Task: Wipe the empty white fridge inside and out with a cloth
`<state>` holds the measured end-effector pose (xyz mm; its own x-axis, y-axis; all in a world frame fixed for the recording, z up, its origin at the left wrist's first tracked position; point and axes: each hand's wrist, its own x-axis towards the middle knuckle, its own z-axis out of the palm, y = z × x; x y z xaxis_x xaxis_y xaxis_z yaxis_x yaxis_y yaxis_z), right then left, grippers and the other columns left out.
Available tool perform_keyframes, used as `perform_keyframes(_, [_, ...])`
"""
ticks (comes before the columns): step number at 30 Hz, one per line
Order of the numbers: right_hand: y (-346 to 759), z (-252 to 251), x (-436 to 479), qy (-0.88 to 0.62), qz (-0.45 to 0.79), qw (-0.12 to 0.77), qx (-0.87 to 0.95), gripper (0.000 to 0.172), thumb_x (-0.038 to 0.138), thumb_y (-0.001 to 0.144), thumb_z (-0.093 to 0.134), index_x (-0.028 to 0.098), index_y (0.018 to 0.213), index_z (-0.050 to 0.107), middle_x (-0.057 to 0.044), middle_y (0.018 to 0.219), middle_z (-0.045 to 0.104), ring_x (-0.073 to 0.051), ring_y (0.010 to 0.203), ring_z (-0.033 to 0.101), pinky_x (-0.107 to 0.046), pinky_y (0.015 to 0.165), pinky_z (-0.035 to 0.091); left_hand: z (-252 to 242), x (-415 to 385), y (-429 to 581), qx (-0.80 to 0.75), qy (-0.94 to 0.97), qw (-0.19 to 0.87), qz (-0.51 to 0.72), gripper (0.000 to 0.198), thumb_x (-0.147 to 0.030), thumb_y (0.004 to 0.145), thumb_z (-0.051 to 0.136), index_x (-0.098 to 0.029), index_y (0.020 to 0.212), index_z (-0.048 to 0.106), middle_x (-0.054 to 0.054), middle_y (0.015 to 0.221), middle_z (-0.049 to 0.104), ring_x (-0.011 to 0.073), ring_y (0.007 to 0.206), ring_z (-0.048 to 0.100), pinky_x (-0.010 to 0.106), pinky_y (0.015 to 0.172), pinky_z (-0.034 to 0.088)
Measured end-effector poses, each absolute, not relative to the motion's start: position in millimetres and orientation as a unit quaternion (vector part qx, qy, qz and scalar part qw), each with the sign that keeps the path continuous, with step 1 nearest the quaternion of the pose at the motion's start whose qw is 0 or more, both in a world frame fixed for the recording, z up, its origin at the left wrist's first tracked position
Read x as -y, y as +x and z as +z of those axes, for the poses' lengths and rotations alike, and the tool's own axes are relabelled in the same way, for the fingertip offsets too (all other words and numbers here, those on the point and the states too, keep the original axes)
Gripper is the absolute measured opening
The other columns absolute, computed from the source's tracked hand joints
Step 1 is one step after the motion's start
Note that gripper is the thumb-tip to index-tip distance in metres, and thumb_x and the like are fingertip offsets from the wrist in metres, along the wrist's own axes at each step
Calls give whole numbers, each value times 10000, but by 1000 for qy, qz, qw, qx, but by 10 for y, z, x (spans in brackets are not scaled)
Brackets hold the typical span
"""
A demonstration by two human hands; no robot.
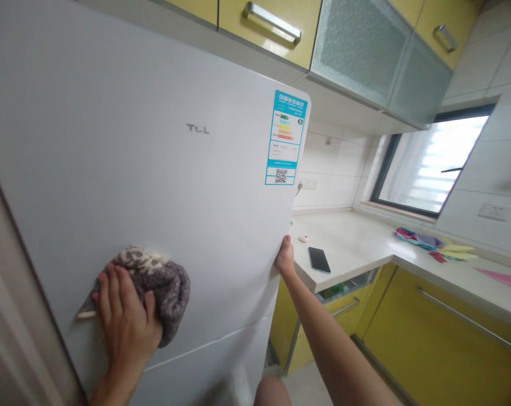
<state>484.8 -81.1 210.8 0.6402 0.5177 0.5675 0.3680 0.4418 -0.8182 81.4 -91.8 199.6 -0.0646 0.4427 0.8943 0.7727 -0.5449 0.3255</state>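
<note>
My left hand [126, 307] presses a bunched grey-brown cleaning cloth [175, 293] with a cream patterned part against the lower left of the refrigerator door [221, 214]. Its fingers lie over the cloth and point upward. At the door's right edge, my right hand [285, 256] grips the side with the thumb towards the front; its other fingers are mostly hidden behind the edge. The pale grey door carries a TCL logo [198, 129] and a blue and white energy label [286, 138] at its upper right.
A phone [319, 260] and a small whitish object [303, 239] lie on the white countertop [348, 234]. Coloured cloths [424, 239] are farther right. Yellow cabinets [433, 310] stand below, with wall cabinets [272, 28] overhead. A window [433, 163] is at the right.
</note>
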Motion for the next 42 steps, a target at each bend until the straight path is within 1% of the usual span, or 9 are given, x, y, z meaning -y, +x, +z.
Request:
perform_keyframes(6, [4884,2072,771,-526,58,739,416,1055,978,921,280,94,1231,766,-222,1321,752,-383,1317,665,-510,1172,484,2648,750,834,419,-641,197,-611,833,-503,1057,450,-176,1754,135,208,1814,230,459,1680,211,723,1357,160])
perform_keyframes(11, [4881,2064,769,-528,59,745,405,1058,980,915,306,87,1236,773,-222,1333,747,-386,1319,662,-494,1177,474,2407,593,713,336,-705,327,-532,1098,-579,895,782,-179,1745,214,246,1712,445,450,1640,333,667,1372,193])
perform_keyframes(17, [4882,2053,761,-521,66,753,397,1027,966,923,330,95,1222,784,-211,1338,749,-383,1333,658,-501,1209,446,2139,618,700,310,-700,405,-500,1004,-518,887,822,-184,1708,349,220,1521,631,390,1565,474,573,1380,242])
perform_keyframes(23, [4930,2016,721,-520,71,754,396,1033,959,928,323,92,1275,766,-209,1363,738,-380,1367,642,-513,1222,438,2072,1021,1170,430,-685,264,-525,964,-383,974,699,-137,1745,176,253,1738,390,439,1626,366,692,1319,291])
perform_keyframes(26, [4943,2010,725,-518,75,750,404,1027,947,941,315,90,1297,757,-204,1358,742,-369,1357,653,-500,1205,463,1996,967,1327,424,-664,264,-557,1044,-449,948,722,-99,1742,143,280,1778,258,486,1666,241,767,1302,246])
perform_keyframes(30, [4960,2006,735,-515,76,749,409,1002,933,947,343,88,1287,760,-202,1337,752,-370,1351,659,-501,1199,474,1889,779,1331,392,-656,297,-573,1079,-532,914,762,-146,1744,189,252,1780,281,491,1672,213,789,1295,201])
perform_keyframes(35, [4971,1996,718,-513,78,753,405,1007,934,945,351,81,1289,762,-209,1350,745,-378,1352,660,-510,1210,466,1850,728,1195,342,-672,369,-544,1047,-630,893,742,-148,1716,309,200,1782,297,385,1706,176,640,1377,115])
perform_keyframes(39, [4951,2016,722,-510,77,755,405,1005,931,950,339,94,1316,757,-197,1367,740,-370,1375,644,-501,1222,456,1932,677,981,276,-739,383,-480,934,-669,932,659,-192,1690,391,129,1688,501,237,1720,139,502,1414,55])
perform_keyframes(42, [4932,2035,732,-508,78,757,404,1008,936,942,354,91,1313,758,-197,1379,735,-370,1388,636,-501,1237,442,2109,600,797,238,-776,389,-436,871,-662,959,628,-236,1686,407,88,1634,580,193,1720,122,465,1417,32])
